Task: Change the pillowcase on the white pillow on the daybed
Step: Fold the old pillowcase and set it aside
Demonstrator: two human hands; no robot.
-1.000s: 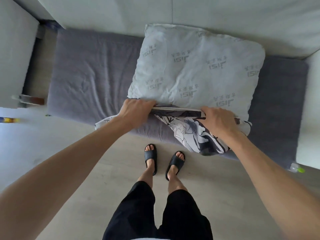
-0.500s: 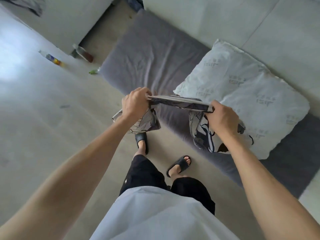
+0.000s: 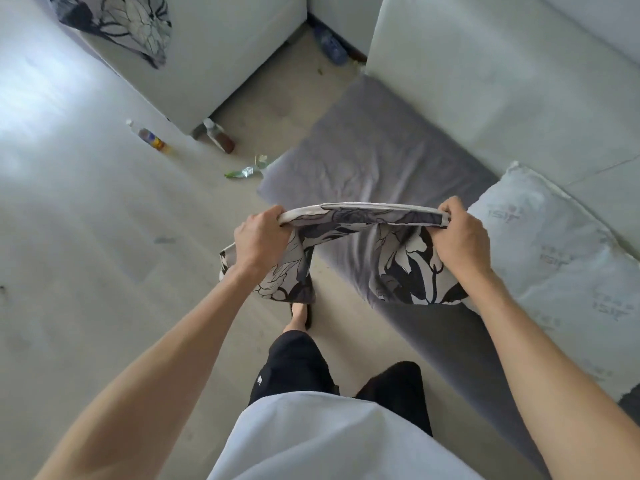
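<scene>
Since it's off — old case: black-and-white floral fabric pillowcase (image 3: 363,220), stretched between left hand (image 3: 259,237) and right hand (image 3: 462,237), both grips curled tight round its edge.
pillow: bare white printed pillow (image 3: 554,258) lies on grey daybed pad (image 3: 374,154).
left: fresh case on, I reckon.

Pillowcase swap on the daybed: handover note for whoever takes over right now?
Left hand: grips the left end of the floral pillowcase at its stretched edge.
Right hand: grips the right end of the same edge.
Pillowcase hangs bunched below both hands, held clear of the white pillow.
Pillow lies bare on the grey daybed mattress, to the right of the hands.
Done: pillow has no case on it.
Left: open the case mouth, work it over the pillow, pull it down, smooth it.
Another floral cloth lies on the white furniture top left.
</scene>
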